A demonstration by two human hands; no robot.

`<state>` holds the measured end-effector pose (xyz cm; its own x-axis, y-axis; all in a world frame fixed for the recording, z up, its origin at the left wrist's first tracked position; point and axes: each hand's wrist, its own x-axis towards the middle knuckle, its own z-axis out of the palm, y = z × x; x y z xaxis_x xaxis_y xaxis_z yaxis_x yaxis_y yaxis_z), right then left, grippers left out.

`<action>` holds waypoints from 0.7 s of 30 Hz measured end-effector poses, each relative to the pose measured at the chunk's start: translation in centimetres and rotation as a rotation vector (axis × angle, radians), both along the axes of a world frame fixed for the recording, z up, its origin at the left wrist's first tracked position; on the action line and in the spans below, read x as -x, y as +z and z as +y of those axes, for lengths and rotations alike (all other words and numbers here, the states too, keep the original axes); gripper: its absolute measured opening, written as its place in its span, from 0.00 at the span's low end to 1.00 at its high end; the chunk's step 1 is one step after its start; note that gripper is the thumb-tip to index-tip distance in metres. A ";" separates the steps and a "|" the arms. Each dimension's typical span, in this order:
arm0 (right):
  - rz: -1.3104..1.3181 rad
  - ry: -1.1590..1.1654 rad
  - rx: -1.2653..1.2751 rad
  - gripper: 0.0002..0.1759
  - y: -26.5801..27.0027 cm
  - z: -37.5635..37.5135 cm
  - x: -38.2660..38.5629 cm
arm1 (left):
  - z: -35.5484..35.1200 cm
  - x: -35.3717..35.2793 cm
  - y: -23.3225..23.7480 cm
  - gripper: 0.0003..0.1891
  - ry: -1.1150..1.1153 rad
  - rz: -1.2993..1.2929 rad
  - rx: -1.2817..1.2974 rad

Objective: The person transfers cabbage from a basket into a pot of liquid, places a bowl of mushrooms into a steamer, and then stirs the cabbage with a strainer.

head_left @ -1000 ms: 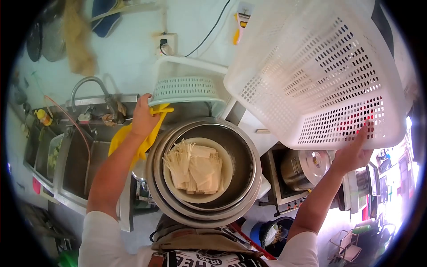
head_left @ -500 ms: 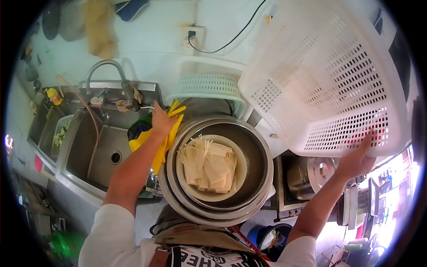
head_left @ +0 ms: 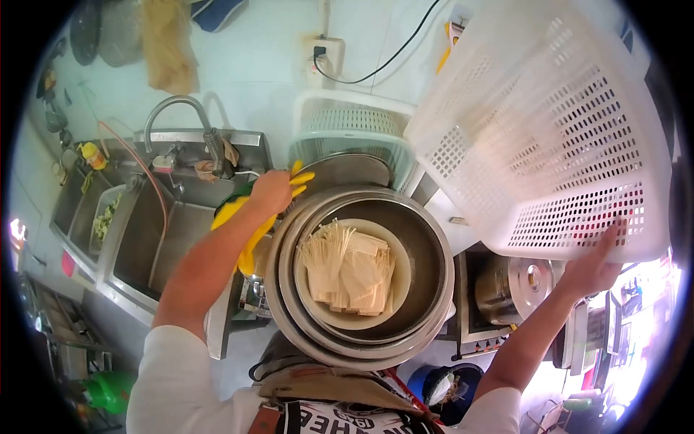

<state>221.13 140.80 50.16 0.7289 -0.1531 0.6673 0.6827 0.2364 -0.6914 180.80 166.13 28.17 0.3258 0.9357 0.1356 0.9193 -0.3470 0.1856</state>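
My left hand (head_left: 272,192) is closed around yellow rubber gloves (head_left: 248,249), which hang down beside the stacked steel basins (head_left: 278,304). My right hand (head_left: 594,273) grips the lower edge of a large white perforated plastic basket (head_left: 506,152), held up and tilted at the right. Between my arms, a pale bowl (head_left: 402,286) sits inside a steel strainer (head_left: 428,271) in the basins. Thin-stemmed enoki mushrooms (head_left: 325,249) and pale flat pieces (head_left: 361,271) fill the bowl.
A steel sink (head_left: 191,217) with a curved faucet (head_left: 177,101) lies at the left. Pale green baskets (head_left: 354,137) lean against the wall behind the basins. At the right stands a lidded steel pot (head_left: 499,293). A bin (head_left: 452,387) is on the floor below.
My left hand has turned slightly, and the yellow gloves hang more gathered beside the basins. The white basket stays in my right hand, moved a little. The whole view has shifted slightly.
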 end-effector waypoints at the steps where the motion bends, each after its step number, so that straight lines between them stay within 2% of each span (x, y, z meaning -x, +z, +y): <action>1: -0.024 0.007 -0.018 0.16 -0.1 0.0 -0.2 | -0.3 -0.6 1.8 0.08 -0.031 0.068 -0.007; 6: -0.015 0.033 -0.034 0.16 -0.4 -0.3 -0.4 | -1.7 -3.0 8.2 0.09 0.012 0.050 -0.241; 10: -0.018 0.042 -0.054 0.17 -0.3 -0.6 -0.4 | -0.2 -3.1 10.6 0.12 -0.043 0.034 -0.334; 12: 0.035 0.017 -0.050 0.17 0.4 -0.7 0.3 | 1.1 -3.5 12.1 0.11 -0.122 0.140 -0.198; 13: -0.023 0.020 -0.052 0.18 0.4 -0.9 0.1 | 1.5 -3.7 12.7 0.11 -0.159 0.187 -0.135; 17: 0.014 -0.009 -0.102 0.18 0.9 -1.4 0.1 | 3.9 -4.8 12.8 0.11 -0.219 0.313 -0.147; 21: -0.083 -0.008 -0.100 0.18 -0.1 -3.3 -2.1 | 1.2 -4.8 15.0 0.14 -0.294 0.407 -0.169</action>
